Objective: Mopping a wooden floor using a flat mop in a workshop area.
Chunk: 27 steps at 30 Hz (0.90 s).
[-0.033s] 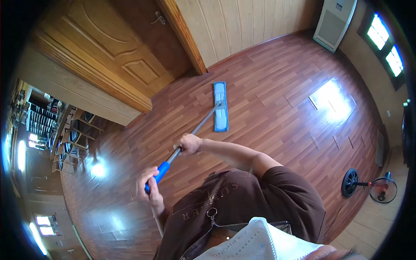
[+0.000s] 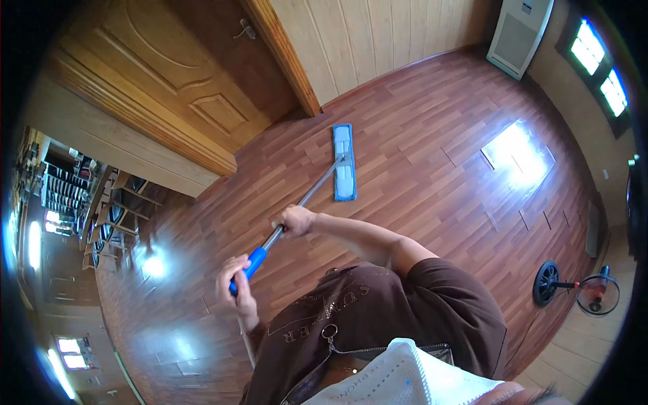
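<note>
**Q:** Has anything moved since the earlier frame?
**A:** No. Hands and mop sit exactly as before, so the stroke appears paused or barely under way.
**Q:** How is the mop held?
**A:** The left hand (image 2: 236, 287) is clenched round the blue grip (image 2: 251, 263) at the pole's end. The right hand (image 2: 295, 220) is closed on the metal shaft (image 2: 317, 185).
**Q:** Where is the mop head (image 2: 344, 162)?
**A:** It lies flat on the wooden floor (image 2: 432, 196) ahead of the person, near the door frame. A pedestal fan (image 2: 580, 290) stands at far right.
</note>
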Each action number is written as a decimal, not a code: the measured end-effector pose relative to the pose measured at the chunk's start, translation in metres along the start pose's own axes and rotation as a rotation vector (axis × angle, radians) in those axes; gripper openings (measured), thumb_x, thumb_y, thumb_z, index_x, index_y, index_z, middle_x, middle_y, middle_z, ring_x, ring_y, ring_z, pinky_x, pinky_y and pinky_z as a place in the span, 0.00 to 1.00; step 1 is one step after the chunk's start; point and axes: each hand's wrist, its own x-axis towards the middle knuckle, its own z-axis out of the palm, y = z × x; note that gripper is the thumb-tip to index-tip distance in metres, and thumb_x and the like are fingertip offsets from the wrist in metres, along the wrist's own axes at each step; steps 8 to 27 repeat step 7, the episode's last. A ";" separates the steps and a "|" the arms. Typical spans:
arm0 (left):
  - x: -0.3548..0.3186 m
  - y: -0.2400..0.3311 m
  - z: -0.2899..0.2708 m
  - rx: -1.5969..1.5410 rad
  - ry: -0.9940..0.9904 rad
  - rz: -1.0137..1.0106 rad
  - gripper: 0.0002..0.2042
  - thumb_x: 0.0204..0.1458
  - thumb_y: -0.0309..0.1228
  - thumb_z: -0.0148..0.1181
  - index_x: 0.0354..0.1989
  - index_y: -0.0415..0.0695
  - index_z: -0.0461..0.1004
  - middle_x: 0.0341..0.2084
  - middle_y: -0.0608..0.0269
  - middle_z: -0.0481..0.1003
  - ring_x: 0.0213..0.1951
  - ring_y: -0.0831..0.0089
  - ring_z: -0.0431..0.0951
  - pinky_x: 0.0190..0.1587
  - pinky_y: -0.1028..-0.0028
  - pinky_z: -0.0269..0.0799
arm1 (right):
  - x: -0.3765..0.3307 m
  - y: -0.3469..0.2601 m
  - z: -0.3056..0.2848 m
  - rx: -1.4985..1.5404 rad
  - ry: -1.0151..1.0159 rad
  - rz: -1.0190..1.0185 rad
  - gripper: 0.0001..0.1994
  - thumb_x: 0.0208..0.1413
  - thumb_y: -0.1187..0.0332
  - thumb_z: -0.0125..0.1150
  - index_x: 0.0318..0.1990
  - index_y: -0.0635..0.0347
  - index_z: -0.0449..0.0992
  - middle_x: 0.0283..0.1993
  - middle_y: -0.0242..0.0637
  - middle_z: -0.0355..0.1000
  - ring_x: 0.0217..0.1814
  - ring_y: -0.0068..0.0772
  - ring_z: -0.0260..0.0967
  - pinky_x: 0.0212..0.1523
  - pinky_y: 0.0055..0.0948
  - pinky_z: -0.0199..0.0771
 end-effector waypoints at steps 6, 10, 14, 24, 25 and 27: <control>-0.006 -0.039 0.106 0.166 -0.519 0.066 0.10 0.49 0.33 0.65 0.37 0.46 0.73 0.42 0.58 0.78 0.51 0.60 0.75 0.58 0.62 0.58 | -0.060 0.153 -0.014 -0.178 0.067 0.161 0.06 0.39 0.69 0.64 0.22 0.50 0.71 0.22 0.37 0.69 0.30 0.43 0.72 0.30 0.42 0.68; -0.001 -0.039 0.106 0.159 -0.539 0.078 0.10 0.49 0.33 0.65 0.37 0.46 0.73 0.42 0.58 0.78 0.51 0.60 0.75 0.58 0.62 0.58 | -0.065 0.181 -0.014 0.190 0.116 0.349 0.06 0.40 0.68 0.64 0.21 0.49 0.70 0.21 0.34 0.70 0.30 0.36 0.73 0.30 0.42 0.68; -0.001 -0.039 0.106 0.159 -0.539 0.078 0.10 0.49 0.33 0.65 0.37 0.46 0.73 0.42 0.58 0.78 0.51 0.60 0.75 0.58 0.62 0.58 | -0.065 0.181 -0.014 0.190 0.116 0.349 0.06 0.40 0.68 0.64 0.21 0.49 0.70 0.21 0.34 0.70 0.30 0.36 0.73 0.30 0.42 0.68; -0.001 -0.039 0.106 0.159 -0.539 0.078 0.10 0.49 0.33 0.65 0.37 0.46 0.73 0.42 0.58 0.78 0.51 0.60 0.75 0.58 0.62 0.58 | -0.065 0.181 -0.014 0.190 0.116 0.349 0.06 0.40 0.68 0.64 0.21 0.49 0.70 0.21 0.34 0.70 0.30 0.36 0.73 0.30 0.42 0.68; -0.001 -0.039 0.106 0.159 -0.539 0.078 0.10 0.49 0.33 0.65 0.37 0.46 0.73 0.42 0.58 0.78 0.51 0.60 0.75 0.58 0.62 0.58 | -0.065 0.181 -0.014 0.190 0.116 0.349 0.06 0.40 0.68 0.64 0.21 0.49 0.70 0.21 0.34 0.70 0.30 0.36 0.73 0.30 0.42 0.68; -0.001 -0.039 0.106 0.159 -0.539 0.078 0.10 0.49 0.33 0.65 0.37 0.46 0.73 0.42 0.58 0.78 0.51 0.60 0.75 0.58 0.62 0.58 | -0.065 0.181 -0.014 0.190 0.116 0.349 0.06 0.40 0.68 0.64 0.21 0.49 0.70 0.21 0.34 0.70 0.30 0.36 0.73 0.30 0.42 0.68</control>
